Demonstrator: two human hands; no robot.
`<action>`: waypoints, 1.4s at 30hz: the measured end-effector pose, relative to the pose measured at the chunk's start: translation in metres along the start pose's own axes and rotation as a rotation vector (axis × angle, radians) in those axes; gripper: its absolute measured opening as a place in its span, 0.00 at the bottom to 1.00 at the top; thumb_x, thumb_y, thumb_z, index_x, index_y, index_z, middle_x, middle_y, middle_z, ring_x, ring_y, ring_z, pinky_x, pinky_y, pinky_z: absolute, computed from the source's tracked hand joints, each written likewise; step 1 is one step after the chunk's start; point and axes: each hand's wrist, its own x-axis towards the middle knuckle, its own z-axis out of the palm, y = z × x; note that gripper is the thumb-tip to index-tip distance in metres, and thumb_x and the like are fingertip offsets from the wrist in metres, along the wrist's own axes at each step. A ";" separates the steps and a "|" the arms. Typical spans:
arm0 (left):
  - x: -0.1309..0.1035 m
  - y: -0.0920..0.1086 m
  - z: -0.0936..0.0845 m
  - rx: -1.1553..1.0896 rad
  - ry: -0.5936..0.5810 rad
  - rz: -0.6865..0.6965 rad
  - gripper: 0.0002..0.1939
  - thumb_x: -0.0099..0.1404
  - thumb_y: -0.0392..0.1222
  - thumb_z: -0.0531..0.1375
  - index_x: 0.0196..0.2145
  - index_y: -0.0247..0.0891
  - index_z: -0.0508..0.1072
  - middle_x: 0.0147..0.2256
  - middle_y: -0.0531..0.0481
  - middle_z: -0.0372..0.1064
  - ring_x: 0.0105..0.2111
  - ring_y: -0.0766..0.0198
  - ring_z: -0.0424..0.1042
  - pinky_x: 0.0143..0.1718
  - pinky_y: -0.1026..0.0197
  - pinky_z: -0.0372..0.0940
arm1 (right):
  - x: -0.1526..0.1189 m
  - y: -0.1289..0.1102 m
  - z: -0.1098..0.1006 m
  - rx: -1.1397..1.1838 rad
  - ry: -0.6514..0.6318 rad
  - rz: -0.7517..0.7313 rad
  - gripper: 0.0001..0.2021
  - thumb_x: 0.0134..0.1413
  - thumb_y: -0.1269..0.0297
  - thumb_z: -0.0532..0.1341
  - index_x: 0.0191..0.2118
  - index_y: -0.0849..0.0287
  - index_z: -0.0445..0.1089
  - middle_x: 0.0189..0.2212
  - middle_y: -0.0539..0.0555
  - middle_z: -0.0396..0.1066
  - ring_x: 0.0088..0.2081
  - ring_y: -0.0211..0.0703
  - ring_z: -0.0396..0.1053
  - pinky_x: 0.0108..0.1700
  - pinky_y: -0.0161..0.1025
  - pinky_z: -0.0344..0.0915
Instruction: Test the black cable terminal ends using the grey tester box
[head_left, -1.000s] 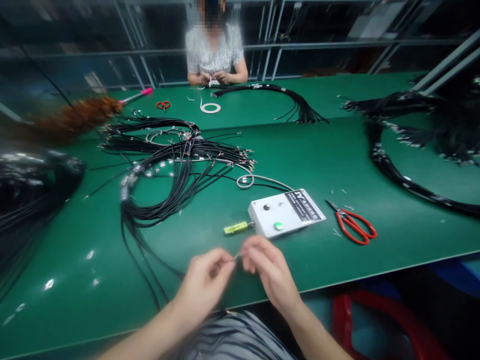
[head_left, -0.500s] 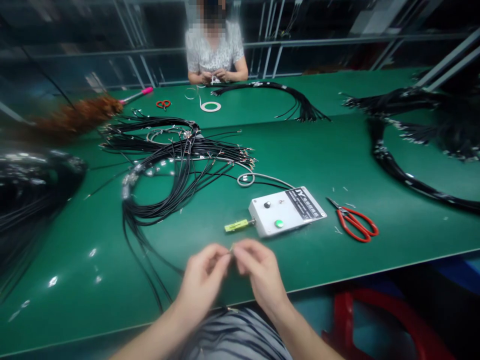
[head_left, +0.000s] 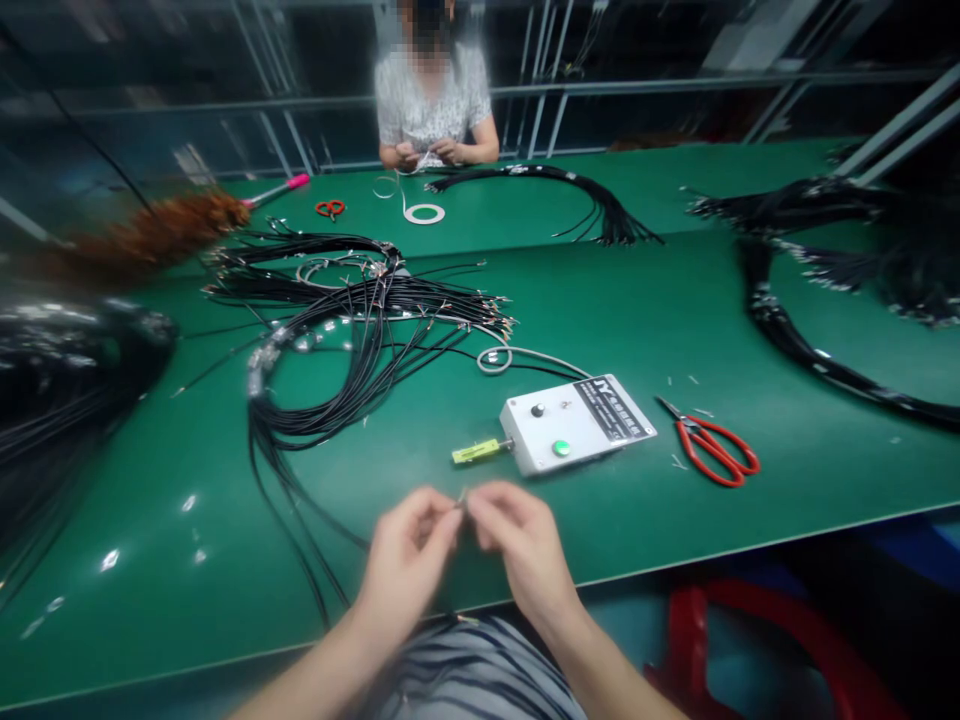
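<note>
Fingers [head_left: 436,498], both hands [head_left: 405,550] [head_left: 527,545], pinch likely wire tip [head_left: 462,494]; table edge [head_left: 675,563] near, box [head_left: 574,425] just beyond.

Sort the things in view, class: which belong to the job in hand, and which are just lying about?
Likely the job:
thin piece between left hand and right hand
black cables
white box

Apparently just lying about:
brown duster
red-handled cutters
loose clippings
</note>
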 end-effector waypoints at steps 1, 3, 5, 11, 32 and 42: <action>0.000 0.000 0.000 -0.003 0.004 -0.002 0.11 0.65 0.45 0.59 0.29 0.35 0.68 0.24 0.54 0.64 0.24 0.69 0.63 0.26 0.68 0.58 | 0.000 0.000 -0.001 -0.010 -0.010 -0.001 0.09 0.46 0.60 0.71 0.29 0.59 0.76 0.18 0.45 0.65 0.21 0.30 0.59 0.26 0.31 0.58; 0.000 0.000 -0.001 -0.010 0.011 -0.008 0.11 0.65 0.45 0.59 0.29 0.35 0.68 0.23 0.55 0.64 0.24 0.69 0.63 0.26 0.68 0.58 | 0.001 -0.001 -0.003 -0.028 -0.030 -0.006 0.09 0.47 0.59 0.71 0.33 0.59 0.77 0.21 0.47 0.69 0.22 0.31 0.62 0.27 0.31 0.60; 0.000 0.001 -0.001 -0.018 0.012 -0.009 0.11 0.64 0.45 0.59 0.28 0.35 0.68 0.23 0.55 0.64 0.24 0.69 0.63 0.26 0.68 0.58 | 0.001 -0.002 -0.004 -0.038 -0.052 -0.013 0.11 0.48 0.59 0.71 0.37 0.58 0.77 0.24 0.48 0.72 0.24 0.32 0.63 0.28 0.31 0.61; 0.000 -0.001 0.001 -0.030 0.007 0.013 0.11 0.64 0.44 0.60 0.28 0.35 0.69 0.24 0.53 0.66 0.25 0.68 0.65 0.28 0.67 0.59 | 0.002 -0.004 0.006 -0.030 -0.042 -0.027 0.11 0.47 0.57 0.70 0.30 0.59 0.74 0.20 0.46 0.67 0.22 0.32 0.61 0.26 0.31 0.60; 0.000 -0.005 -0.003 -0.139 0.012 -0.034 0.16 0.66 0.50 0.60 0.29 0.35 0.66 0.23 0.54 0.63 0.23 0.71 0.59 0.23 0.69 0.53 | 0.004 -0.007 0.018 -0.064 -0.008 -0.056 0.10 0.48 0.59 0.69 0.27 0.59 0.73 0.17 0.44 0.61 0.20 0.31 0.57 0.24 0.31 0.57; 0.000 -0.001 0.000 -0.192 0.074 -0.024 0.17 0.65 0.51 0.61 0.28 0.35 0.67 0.23 0.55 0.62 0.21 0.72 0.57 0.22 0.69 0.52 | 0.001 -0.004 0.022 -0.162 0.019 -0.132 0.09 0.51 0.61 0.67 0.25 0.59 0.72 0.23 0.47 0.65 0.22 0.32 0.60 0.24 0.32 0.60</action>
